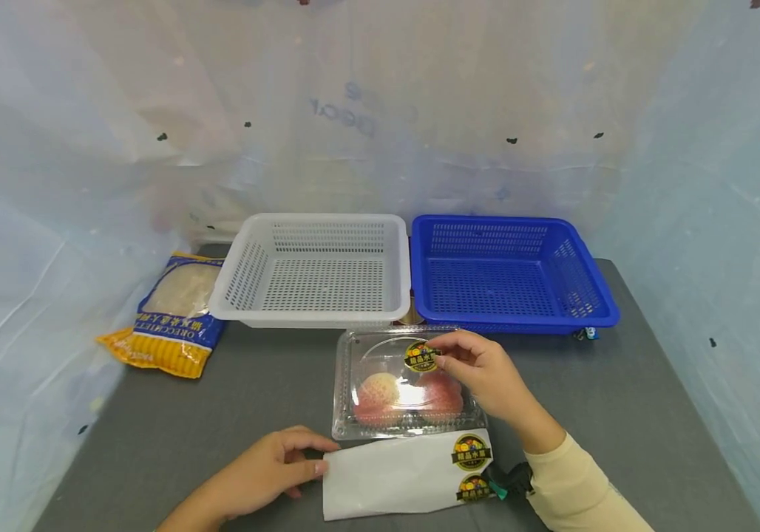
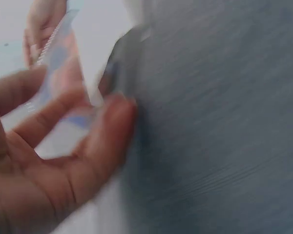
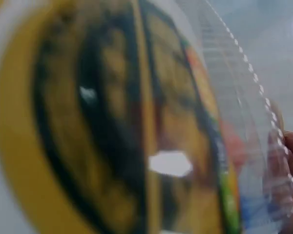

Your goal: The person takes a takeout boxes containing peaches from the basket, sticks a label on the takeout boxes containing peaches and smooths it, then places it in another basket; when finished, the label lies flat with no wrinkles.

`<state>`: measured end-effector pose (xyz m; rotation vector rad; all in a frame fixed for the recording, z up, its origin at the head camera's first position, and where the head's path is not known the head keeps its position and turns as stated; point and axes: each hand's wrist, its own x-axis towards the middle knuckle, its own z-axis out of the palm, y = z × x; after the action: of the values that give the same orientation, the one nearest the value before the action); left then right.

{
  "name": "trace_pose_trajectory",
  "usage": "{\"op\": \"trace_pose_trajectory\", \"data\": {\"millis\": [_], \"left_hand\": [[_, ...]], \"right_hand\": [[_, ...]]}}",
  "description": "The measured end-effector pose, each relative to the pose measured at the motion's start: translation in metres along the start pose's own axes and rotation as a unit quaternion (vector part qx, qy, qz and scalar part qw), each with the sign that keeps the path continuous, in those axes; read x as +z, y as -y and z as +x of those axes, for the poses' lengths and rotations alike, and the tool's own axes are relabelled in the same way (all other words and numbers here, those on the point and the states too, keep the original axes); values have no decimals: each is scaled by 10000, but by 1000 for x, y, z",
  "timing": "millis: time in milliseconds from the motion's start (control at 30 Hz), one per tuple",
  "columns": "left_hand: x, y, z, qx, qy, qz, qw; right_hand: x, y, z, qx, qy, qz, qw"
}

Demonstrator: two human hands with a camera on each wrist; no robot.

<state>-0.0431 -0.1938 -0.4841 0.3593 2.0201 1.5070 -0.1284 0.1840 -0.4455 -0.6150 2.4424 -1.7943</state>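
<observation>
My right hand (image 1: pixel 486 373) pinches the edge of a round black-and-gold fruit sticker (image 1: pixel 422 356) over the lid of a clear plastic box (image 1: pixel 347 384). Two reddish peach-like fruits (image 1: pixel 377 397) show through the lid. In front of the box lies a white sticker sheet (image 1: pixel 387 480) with two more such stickers at its right end. The thumb and index finger of my left hand (image 1: pixel 273 469) hold the left edge of this sheet. In the left wrist view the sheet's blurred white corner (image 2: pixel 95 95) comes between them. A sticker (image 3: pixel 117 122) fills the right wrist view, large and blurred.
Behind the box stand a white basket (image 1: pixel 327 322) and a blue basket (image 1: pixel 520 322), side by side. At the left lies a blue-and-yellow pasta bag (image 1: pixel 170 318). A dark strap-like thing (image 1: pixel 516 476) is by the right sleeve. Plastic sheeting surrounds the grey table (image 1: pixel 267 391).
</observation>
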Motion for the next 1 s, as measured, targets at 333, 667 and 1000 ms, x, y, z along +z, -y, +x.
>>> {"op": "trace_pose_trajectory", "data": {"millis": [333,667,1000], "left_hand": [[-7,-58,20,1681,-1693,1031,9656],[14,-85,88,2164,-1443,370,9649],[25,-85,119,1895,-1419,-156,9714]], "right_hand": [[13,-3,0,19,74,329,9994],[19,-4,2,14,-85,560,9984],[21,-4,6,138,-198,889,9957]]}}
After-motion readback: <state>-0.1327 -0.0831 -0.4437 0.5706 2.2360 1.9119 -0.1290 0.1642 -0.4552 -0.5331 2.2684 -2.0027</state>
